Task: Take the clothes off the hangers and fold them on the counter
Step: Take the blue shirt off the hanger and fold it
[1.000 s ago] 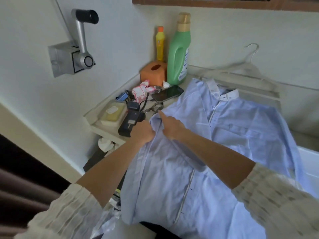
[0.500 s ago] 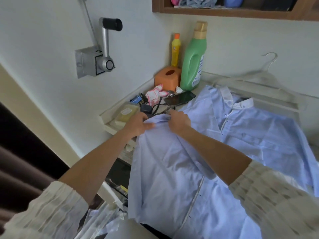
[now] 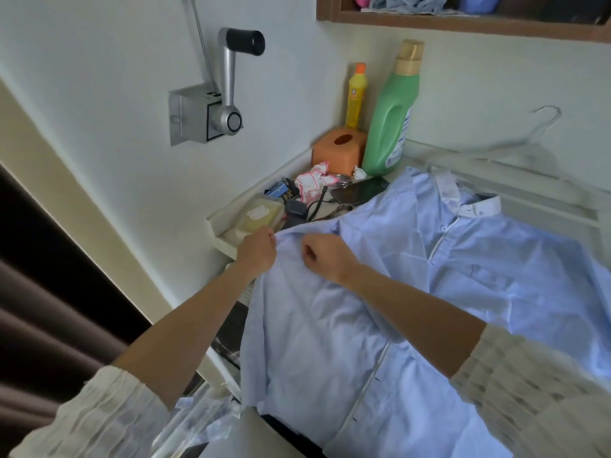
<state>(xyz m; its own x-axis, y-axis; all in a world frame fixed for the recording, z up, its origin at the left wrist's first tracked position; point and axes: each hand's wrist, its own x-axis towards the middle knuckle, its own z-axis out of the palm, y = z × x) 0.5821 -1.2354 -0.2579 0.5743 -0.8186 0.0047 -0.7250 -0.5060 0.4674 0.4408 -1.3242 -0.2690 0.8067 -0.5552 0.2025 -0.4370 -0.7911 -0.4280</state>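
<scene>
A light blue button-up shirt (image 3: 413, 292) with a white collar lies spread front-up across the counter (image 3: 562, 206). Its left side is folded inward. My left hand (image 3: 258, 252) pinches the folded edge near the shoulder at the shirt's left. My right hand (image 3: 325, 256) sits just to the right of it, fingers curled and gripping the same fabric. A clear plastic hanger (image 3: 515, 150) lies bare on the counter behind the collar.
The counter's back-left corner holds a green detergent bottle (image 3: 393, 117), a yellow bottle (image 3: 355, 97), an orange tissue box (image 3: 339, 152), a dark phone (image 3: 360, 191), cables and small clutter. A metal crank (image 3: 228, 90) is fixed to the wall. A wooden shelf (image 3: 463, 24) hangs above.
Both hands have shifted along the folded shoulder edge of the shirt and drawn slightly apart. The view has tilted up, showing more of the shelf.
</scene>
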